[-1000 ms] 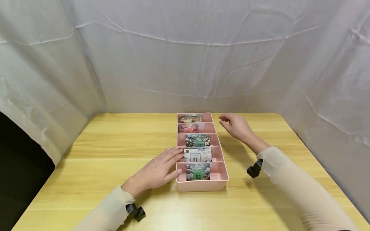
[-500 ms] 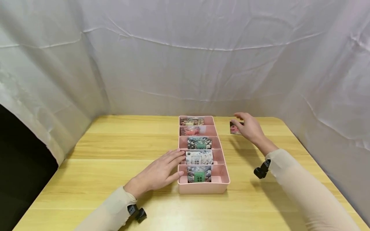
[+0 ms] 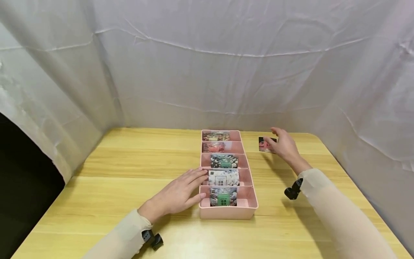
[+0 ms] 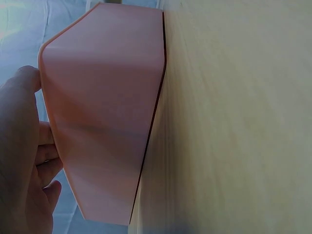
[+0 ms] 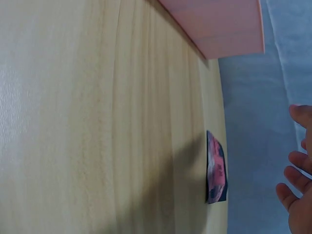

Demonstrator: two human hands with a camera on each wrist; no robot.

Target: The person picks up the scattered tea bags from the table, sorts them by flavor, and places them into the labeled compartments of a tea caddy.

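A long pink divided box [image 3: 228, 213] stands on the table, with a printed sachet in each of several compartments. My left hand [image 3: 176, 195] rests its fingertips on the box's left rim; in the left wrist view the fingers [image 4: 47, 155] lie relaxed against the edge. To the right of the box's far end, a black and pink sachet [image 3: 266, 145] lies on the wood. My right hand [image 3: 285, 146] hovers beside it, and in the right wrist view its loosely bent fingers [image 5: 298, 173] are apart from the sachet and hold nothing.
Inside the box, the nearest sachet [image 3: 223, 197] has a green label, a white one [image 3: 223, 177] is behind it, and a red-labelled one [image 3: 213, 147] is farther back. Grey cloth [image 3: 207, 82] hangs behind the table [image 3: 129, 162].
My right hand has moved right, away from the box. The pink sachet has come into view beside it, and my fingers have let it go on the table. My left hand stays at the rim.
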